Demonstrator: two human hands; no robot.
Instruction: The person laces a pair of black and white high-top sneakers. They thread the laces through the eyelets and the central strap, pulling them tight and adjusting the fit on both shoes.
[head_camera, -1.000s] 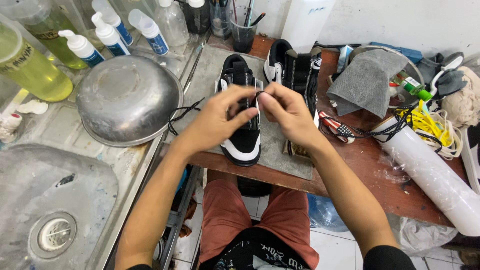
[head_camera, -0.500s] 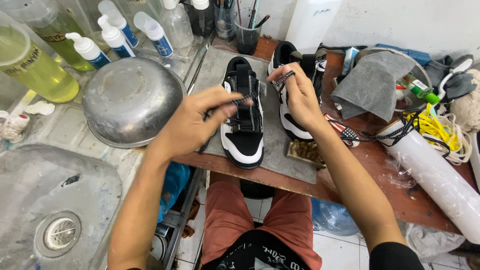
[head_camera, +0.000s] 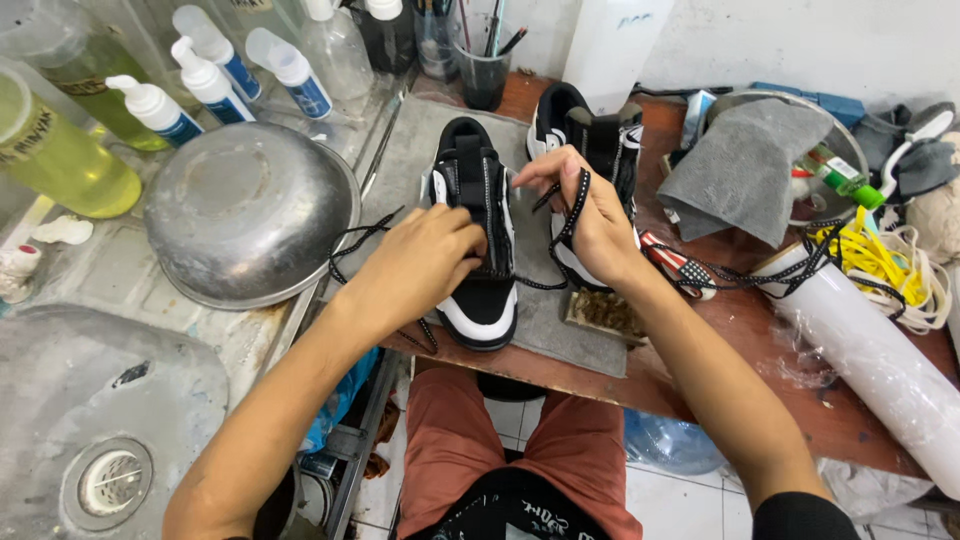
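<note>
1. Lace (head_camera: 572, 215): the black, white-flecked lace now loops over the right hand (head_camera: 590, 215), pinched between thumb and fingers just beside the near shoe (head_camera: 478, 235). Half a second ago that hand held the lace stretched higher, over the far shoe (head_camera: 590, 150); it has dropped and drawn in toward the near shoe.
2. The left hand (head_camera: 425, 265) has come down from pulling its end of the lace out taut and now rests curled on the near shoe's tongue and eyelets, fingers pressed together; whether they pinch the lace there I cannot tell. A loose stretch of lace (head_camera: 355, 245) trails off to the left, toward the steel bowl (head_camera: 245, 215).
3. Judged from this, the pulling-through stroke looks finished and the hands have returned to the eyelets, so the lacing of the near shoe seems partway along, with slack on both sides.
4. Both shoes stand on a grey mat (head_camera: 545, 310) on the tabletop (head_camera: 770, 350), the near one toe toward the person, the far one just behind and to its right.
5. Around them: pump bottles (head_camera: 205, 80) by the sink (head_camera: 100, 430), a grey cloth (head_camera: 735, 165), more laces (head_camera: 760, 270) and a plastic roll (head_camera: 870, 345) to the right.
</note>
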